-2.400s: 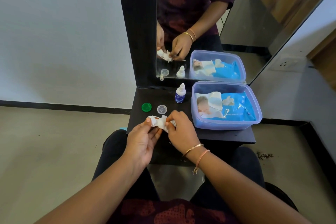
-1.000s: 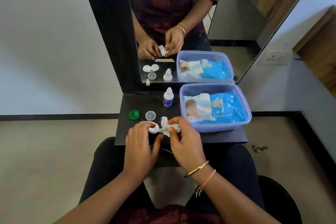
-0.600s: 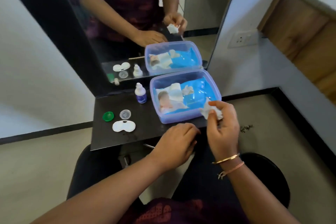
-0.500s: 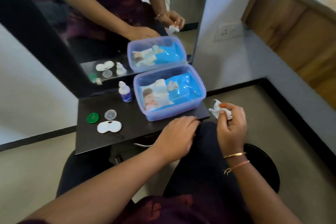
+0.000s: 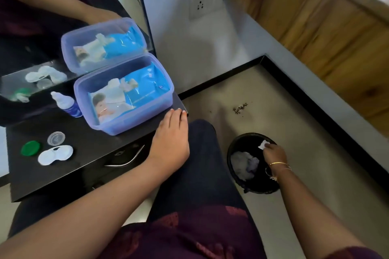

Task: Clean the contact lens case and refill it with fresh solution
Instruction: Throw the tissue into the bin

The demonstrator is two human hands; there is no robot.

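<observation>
lying uncapped, white figure-eight lens case (image 5: 55,154)

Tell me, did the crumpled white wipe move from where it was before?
Yes. The crumpled white wipe, pinched in the right hand, left the black tabletop and went right and down; it now hangs over the round black bin.

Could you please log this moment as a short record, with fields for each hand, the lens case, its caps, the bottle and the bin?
left hand: rests flat on the black table edge, holding nothing
right hand: pinches a white wipe over the bin on the floor
lens case: uncapped, lying on the table, untouched
caps: green cap and clear cap lie beside the case
solution bottle: upright, left of the wipes tub
bin contents: crumpled tissue
</observation>
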